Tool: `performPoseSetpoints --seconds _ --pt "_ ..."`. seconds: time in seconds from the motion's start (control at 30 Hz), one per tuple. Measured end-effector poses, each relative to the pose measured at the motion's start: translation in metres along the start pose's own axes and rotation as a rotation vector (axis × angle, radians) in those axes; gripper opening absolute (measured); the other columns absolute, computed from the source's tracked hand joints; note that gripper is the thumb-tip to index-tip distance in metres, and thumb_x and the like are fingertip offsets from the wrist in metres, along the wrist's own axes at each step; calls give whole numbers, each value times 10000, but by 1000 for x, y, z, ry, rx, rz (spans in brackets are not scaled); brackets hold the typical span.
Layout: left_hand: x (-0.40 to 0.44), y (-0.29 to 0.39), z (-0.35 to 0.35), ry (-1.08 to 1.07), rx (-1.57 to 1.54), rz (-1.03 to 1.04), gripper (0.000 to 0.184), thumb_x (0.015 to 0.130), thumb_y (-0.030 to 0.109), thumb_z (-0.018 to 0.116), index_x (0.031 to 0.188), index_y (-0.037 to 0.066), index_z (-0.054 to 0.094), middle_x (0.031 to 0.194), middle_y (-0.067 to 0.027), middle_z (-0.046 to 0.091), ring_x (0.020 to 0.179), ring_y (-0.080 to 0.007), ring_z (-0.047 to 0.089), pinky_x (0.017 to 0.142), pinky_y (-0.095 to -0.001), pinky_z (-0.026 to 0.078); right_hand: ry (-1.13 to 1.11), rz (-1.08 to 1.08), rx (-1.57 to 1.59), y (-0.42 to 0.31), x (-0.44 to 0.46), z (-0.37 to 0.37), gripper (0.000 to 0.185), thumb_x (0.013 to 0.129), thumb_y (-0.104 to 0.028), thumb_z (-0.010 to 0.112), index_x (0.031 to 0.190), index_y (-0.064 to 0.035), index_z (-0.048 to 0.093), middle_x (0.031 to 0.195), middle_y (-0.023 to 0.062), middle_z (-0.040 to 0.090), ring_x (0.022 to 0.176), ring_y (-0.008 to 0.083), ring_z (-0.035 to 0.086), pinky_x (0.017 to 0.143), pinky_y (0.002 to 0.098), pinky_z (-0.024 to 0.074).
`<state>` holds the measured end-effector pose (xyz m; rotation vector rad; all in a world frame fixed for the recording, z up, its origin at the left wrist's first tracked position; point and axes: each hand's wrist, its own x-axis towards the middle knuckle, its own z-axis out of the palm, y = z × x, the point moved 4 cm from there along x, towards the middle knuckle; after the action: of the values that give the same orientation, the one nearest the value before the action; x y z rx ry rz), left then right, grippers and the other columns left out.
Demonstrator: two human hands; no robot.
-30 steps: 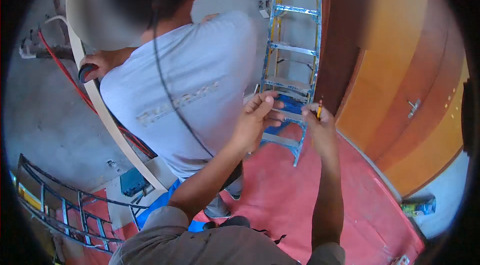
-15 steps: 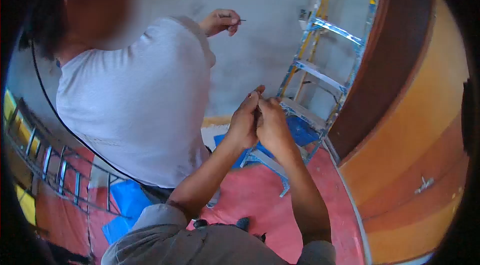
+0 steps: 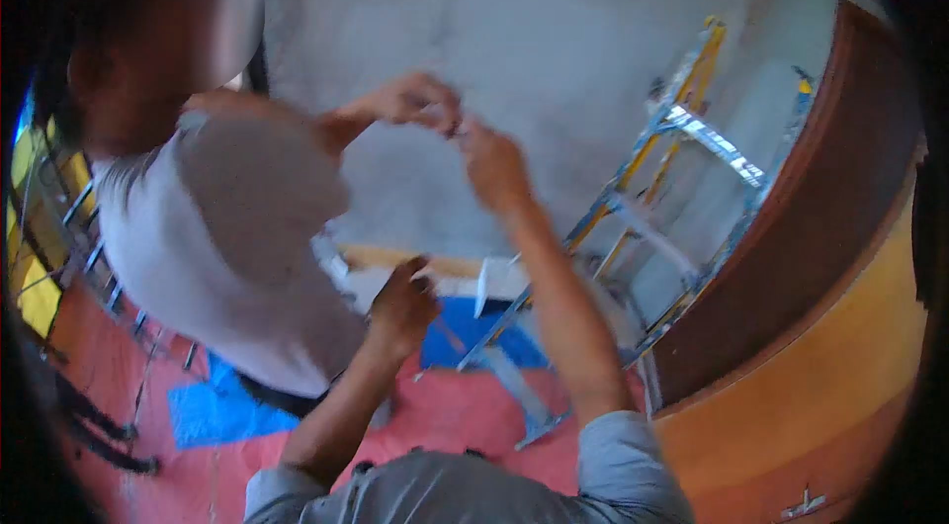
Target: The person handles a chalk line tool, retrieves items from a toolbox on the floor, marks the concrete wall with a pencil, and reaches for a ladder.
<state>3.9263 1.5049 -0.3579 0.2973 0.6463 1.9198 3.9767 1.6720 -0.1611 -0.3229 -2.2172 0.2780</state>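
Observation:
My right hand (image 3: 497,168) is stretched forward, its fingers pinched together at a small item too blurred to name. Right beside its fingertips is the hand (image 3: 420,101) of a co-worker, who stands at the left in a light shirt (image 3: 227,247). Lower down, my left hand (image 3: 403,306) is raised with its fingers bent. A thin stick-like thing (image 3: 448,333) shows close to it; whether that hand holds it is unclear.
A paint-spattered stepladder (image 3: 633,198) stands at the right beside a brown door frame (image 3: 791,218). Blue sheets (image 3: 232,410) lie on the red floor covering (image 3: 395,445). Behind is a grey wall (image 3: 554,40). Dark metal racking (image 3: 84,227) is at the far left.
My hands, together half a second ago, have parted. My right hand has gone up and forward to the co-worker's hand; my left has moved down and left. The view has shifted left.

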Motion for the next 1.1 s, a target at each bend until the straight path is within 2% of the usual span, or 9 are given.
performPoseSetpoints --seconds 0.1,0.13,0.27,0.33,0.53,0.6,0.67,0.87,1.1 --pt "13 -23 3 111 12 -9 340 988 321 501 1256 115 535 763 -14 451 694 -154 445 639 -314 393 174 -331 -64 51 -4 37 230 839 -39 468 1000 -35 632 974 204 655 927 386 623 825 493 489" --pt "12 -28 12 98 -19 6 324 1000 331 482 1240 121 543 755 -17 469 695 -149 463 640 -317 405 -43 -221 -24 43 5 29 235 832 -20 469 1003 -29 629 982 209 652 942 394 616 833 495 485" --pt "35 -66 11 51 9 64 352 1009 394 460 1212 121 552 767 -31 540 666 -158 514 623 -343 425 86 -270 30 18 11 -46 121 888 -79 536 934 -20 632 848 196 659 803 399 639 706 482 507" --pt "43 -82 24 12 1 79 367 1008 415 457 1199 119 559 763 -35 560 655 -161 527 615 -352 428 362 -290 92 40 26 -75 107 888 -89 555 893 -6 622 815 198 654 745 380 639 654 444 503" --pt "77 -135 81 -107 131 -143 385 957 427 571 1169 106 567 719 -12 569 587 -159 519 576 -337 413 373 -160 126 71 69 -215 210 914 -156 538 829 10 634 681 188 599 616 285 600 609 377 477" --pt "85 -147 113 -247 197 -180 368 955 413 580 1134 92 584 682 -4 557 552 -153 485 561 -332 396 481 -132 38 78 78 -252 221 921 -174 547 803 12 551 711 243 564 675 464 550 597 483 429" --pt "98 -152 139 -233 233 -182 335 961 391 578 1058 72 608 640 15 510 522 -125 436 530 -295 369 519 -139 -98 84 82 -283 253 924 -209 546 799 11 549 706 240 565 676 466 549 601 494 424" --pt "124 -104 283 -417 594 294 287 961 344 593 938 60 625 655 53 431 514 -53 351 447 -227 283 593 -57 -237 97 86 -321 314 927 -294 535 792 -14 570 723 226 590 735 459 563 646 502 430" --pt "141 -64 390 -533 62 179 333 949 372 616 1128 96 569 759 41 485 516 -41 324 466 -226 275 401 20 -420 119 82 -302 310 928 -302 556 874 -9 639 709 225 581 661 375 567 639 424 448"
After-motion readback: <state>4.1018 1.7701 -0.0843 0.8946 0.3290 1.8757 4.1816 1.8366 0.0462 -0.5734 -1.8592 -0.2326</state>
